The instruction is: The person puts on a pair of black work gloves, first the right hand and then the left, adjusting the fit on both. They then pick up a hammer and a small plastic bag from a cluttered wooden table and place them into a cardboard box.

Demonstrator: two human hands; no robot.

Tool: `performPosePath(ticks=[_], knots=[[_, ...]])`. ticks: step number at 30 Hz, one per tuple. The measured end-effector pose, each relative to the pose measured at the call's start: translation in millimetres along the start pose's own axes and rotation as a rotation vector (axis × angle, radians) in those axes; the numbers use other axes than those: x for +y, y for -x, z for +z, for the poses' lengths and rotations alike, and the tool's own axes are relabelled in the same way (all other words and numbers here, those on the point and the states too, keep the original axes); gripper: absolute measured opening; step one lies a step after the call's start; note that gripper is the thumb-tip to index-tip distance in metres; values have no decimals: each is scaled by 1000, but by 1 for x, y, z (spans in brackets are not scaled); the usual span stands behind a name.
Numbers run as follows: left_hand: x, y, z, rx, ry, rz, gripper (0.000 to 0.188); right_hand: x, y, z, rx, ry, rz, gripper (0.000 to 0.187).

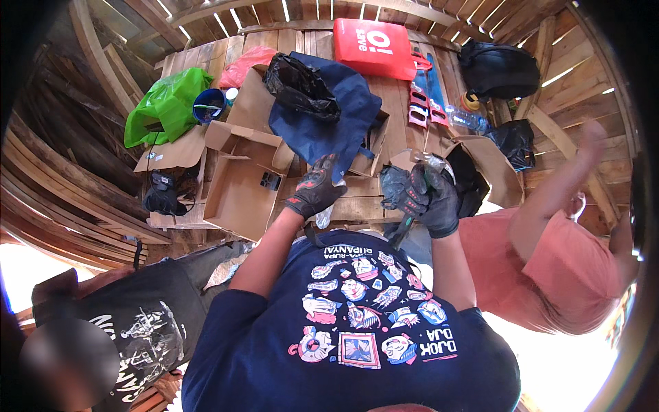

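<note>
Both of my hands wear black work gloves with red and grey markings. My left hand (317, 187) is closed beside the open cardboard box, over the lower edge of a dark blue cloth bag (316, 130). A piece of clear plastic (325, 217) sticks out below its fingers. My right hand (436, 200) is closed around a crumpled dark grey plastic bundle (394, 185), in front of the bench. Something clear and shiny shows above its fingers, too small to name. The fingertips of both hands are partly hidden.
An open cardboard box (237, 196) stands left of my hands, with a black pouch (163, 192) beside it. Behind are a black plastic bag (302, 88), a green bag (168, 106), a red bag (371, 49) and a clear bottle (468, 119). People are close on both sides.
</note>
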State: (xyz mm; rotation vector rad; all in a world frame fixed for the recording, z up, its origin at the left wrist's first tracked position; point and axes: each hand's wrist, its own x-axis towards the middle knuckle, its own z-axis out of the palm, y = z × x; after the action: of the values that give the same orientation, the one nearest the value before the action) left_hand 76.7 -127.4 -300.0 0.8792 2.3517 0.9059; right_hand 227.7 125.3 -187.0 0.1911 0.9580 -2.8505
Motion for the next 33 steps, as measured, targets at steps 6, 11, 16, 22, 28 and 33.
performPosePath(ticks=[6,11,16,22,28,33], knots=[[-4,-5,-19,271,90,206,25,-15,-3,-8,171,215,-10,40],[-1,13,-29,93,91,-14,35,-19,-4,-63,747,936,-23,30],[-39,41,-6,-209,177,-209,51,10,21,-147,882,941,44,17],[-22,50,26,-404,244,-385,71,37,61,-172,904,442,257,27],[43,-15,106,-424,-94,18,101,42,106,-182,776,207,153,43],[72,-70,173,-471,-170,153,81,42,123,-163,712,-25,42,50]])
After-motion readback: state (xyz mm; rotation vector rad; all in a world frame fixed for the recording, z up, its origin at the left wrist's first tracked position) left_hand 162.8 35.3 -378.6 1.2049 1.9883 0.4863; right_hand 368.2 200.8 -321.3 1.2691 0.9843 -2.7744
